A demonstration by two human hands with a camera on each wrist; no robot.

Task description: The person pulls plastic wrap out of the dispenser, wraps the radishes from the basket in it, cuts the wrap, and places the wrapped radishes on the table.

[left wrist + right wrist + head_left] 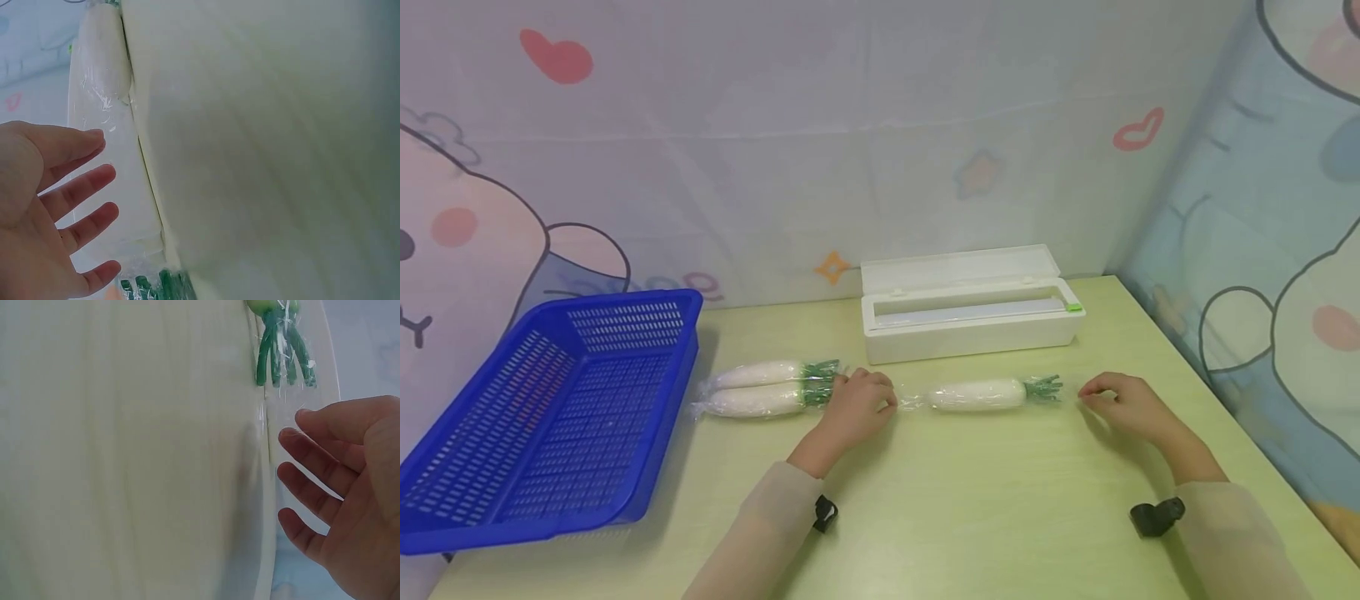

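Note:
A white radish (977, 394) with green stalk ends lies on the table, wrapped in clear film. Its twisted film tail reaches left toward my left hand (859, 407), whose fingers are loosely bent and spread apart in the left wrist view. That hand also overlaps the stalks of two more wrapped radishes (760, 400) lying side by side. Past the single radish's green end is my right hand (1123, 404). In the right wrist view its fingers (312, 459) are relaxed, with thumb and index tips close together just beyond the film's end and nothing visibly held.
At the back of the table (985, 500) stands a white cling film box (970, 337) with its lid raised and a green slider at the right end. A blue plastic basket (643, 467) occupies the left side. Printed cloth hangs behind and to the right.

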